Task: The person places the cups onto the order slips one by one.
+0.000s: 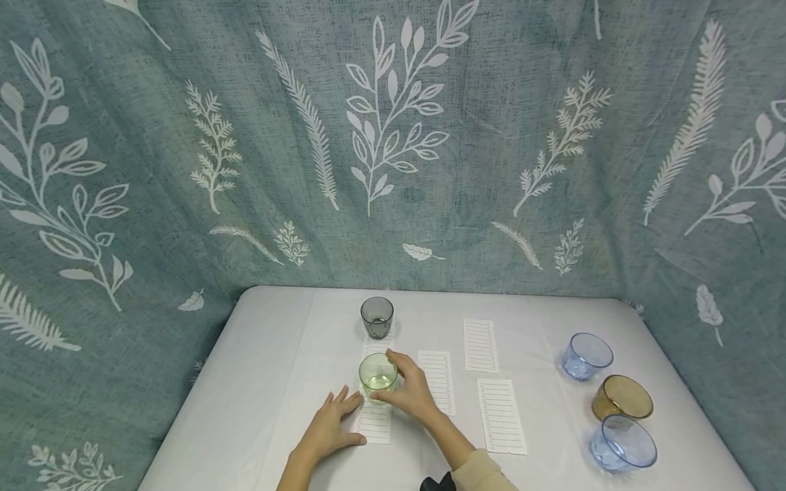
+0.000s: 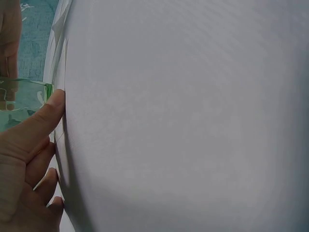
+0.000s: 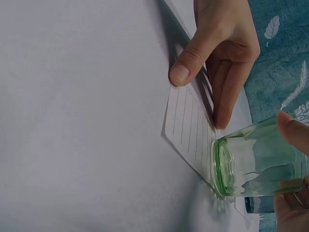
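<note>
A clear green glass (image 1: 377, 374) stands upright on a white lined paper strip (image 1: 376, 426) near the front middle of the table. My right hand (image 1: 414, 394) grips it from the right side, thumb on the near side and fingers toward the far rim. In the right wrist view, the base of the green glass (image 3: 224, 166) is right at the end of the strip. My left hand (image 1: 325, 429) rests at the strip's left edge with fingers extended, and its thumb (image 3: 180, 73) touches the paper. Behind the green glass stands a grey glass (image 1: 377, 318) on another strip.
Three more lined strips lie right of the hands: a near one (image 1: 501, 417), a middle one (image 1: 436, 382) and a far one (image 1: 481, 346). At the table's right stand a blue glass (image 1: 587, 357), an amber glass (image 1: 621, 397) and another blue glass (image 1: 623, 444). A leaf-patterned curtain (image 1: 393, 245) hangs behind.
</note>
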`<state>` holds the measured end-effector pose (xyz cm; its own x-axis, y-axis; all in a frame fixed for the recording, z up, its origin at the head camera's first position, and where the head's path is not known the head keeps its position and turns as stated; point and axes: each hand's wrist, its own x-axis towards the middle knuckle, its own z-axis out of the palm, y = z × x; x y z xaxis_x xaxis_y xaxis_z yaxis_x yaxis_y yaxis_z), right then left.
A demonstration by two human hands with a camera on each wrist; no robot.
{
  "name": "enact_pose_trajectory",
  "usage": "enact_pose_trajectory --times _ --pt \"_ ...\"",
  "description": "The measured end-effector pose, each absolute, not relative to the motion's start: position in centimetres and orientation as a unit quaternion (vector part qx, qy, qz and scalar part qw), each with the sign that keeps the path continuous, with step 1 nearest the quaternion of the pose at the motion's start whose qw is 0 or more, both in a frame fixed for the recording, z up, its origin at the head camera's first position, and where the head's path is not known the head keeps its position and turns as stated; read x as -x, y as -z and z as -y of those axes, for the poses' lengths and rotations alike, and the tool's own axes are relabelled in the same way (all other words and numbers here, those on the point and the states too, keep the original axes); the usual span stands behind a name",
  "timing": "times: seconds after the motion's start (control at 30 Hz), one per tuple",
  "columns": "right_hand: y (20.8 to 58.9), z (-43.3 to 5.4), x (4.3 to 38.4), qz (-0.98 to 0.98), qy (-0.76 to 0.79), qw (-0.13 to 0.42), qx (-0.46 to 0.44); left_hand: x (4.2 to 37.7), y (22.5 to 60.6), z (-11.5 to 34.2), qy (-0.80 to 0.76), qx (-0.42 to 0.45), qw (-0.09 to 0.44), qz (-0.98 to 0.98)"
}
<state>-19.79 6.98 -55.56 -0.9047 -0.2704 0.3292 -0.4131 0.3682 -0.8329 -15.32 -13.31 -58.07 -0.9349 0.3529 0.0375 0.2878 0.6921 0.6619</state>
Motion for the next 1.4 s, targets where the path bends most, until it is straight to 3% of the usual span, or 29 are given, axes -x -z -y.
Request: enact_pose_trajectory --times 0.8,1.23,1.4 --pt "55.3 -7.3 19.1 0.827 -0.512 0.058 -0.225 15.1 58.3 13.3 -0.348 -0.168 0.042 -0.922" --pt "52.4 -14.0 17.9 0.821 -0.536 0.065 -0.185 15.4 58.6 13.4 -0.352 -0.179 0.037 -0.918" --pt "51.8 -18.0 17.4 0.833 -0.504 0.113 -0.197 15.4 58.5 13.4 -0.352 -0.179 0.033 -0.918"
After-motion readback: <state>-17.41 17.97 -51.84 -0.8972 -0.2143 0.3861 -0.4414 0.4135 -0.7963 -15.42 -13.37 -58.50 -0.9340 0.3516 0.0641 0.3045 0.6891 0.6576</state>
